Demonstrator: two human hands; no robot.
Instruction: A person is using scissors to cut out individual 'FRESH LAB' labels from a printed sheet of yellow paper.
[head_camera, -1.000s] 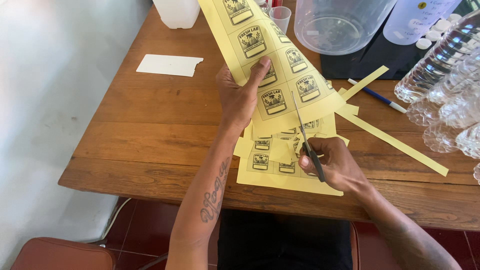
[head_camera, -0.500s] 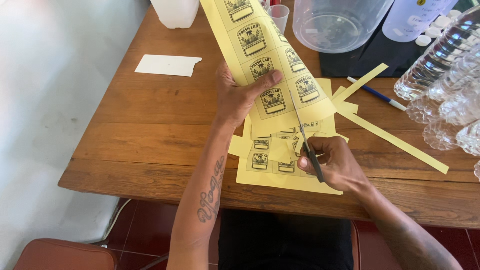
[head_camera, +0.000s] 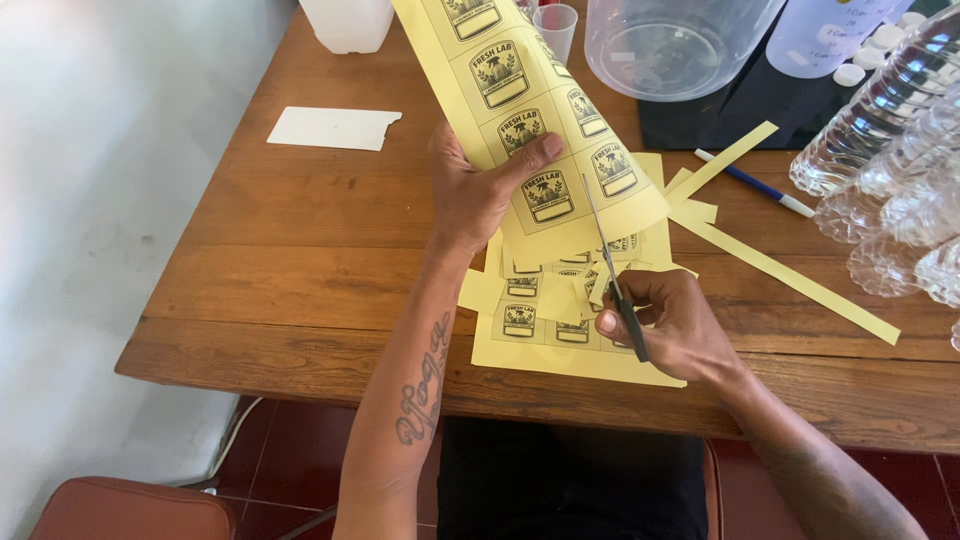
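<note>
My left hand (head_camera: 478, 190) holds up a long yellow sheet of printed labels (head_camera: 520, 100), thumb pressed on its face. My right hand (head_camera: 668, 325) grips scissors (head_camera: 612, 280) whose blades point up into the lower edge of that sheet, between two columns of labels. Below both hands lies a pile of cut yellow labels and a flat yellow sheet (head_camera: 560, 335) on the wooden table (head_camera: 300, 240).
Cut yellow strips (head_camera: 790, 280) and a blue-and-white pen (head_camera: 755, 184) lie to the right. Clear plastic bottles (head_camera: 890, 160) stand at the right edge. A clear tub (head_camera: 670, 45), a small cup (head_camera: 556, 25) and a white card (head_camera: 333, 128) sit farther back. A brown seat (head_camera: 130, 510) is at lower left.
The scissors have moved up, and their blades now reach farther into the sheet's lower edge. My left hand has shifted the sheet slightly.
</note>
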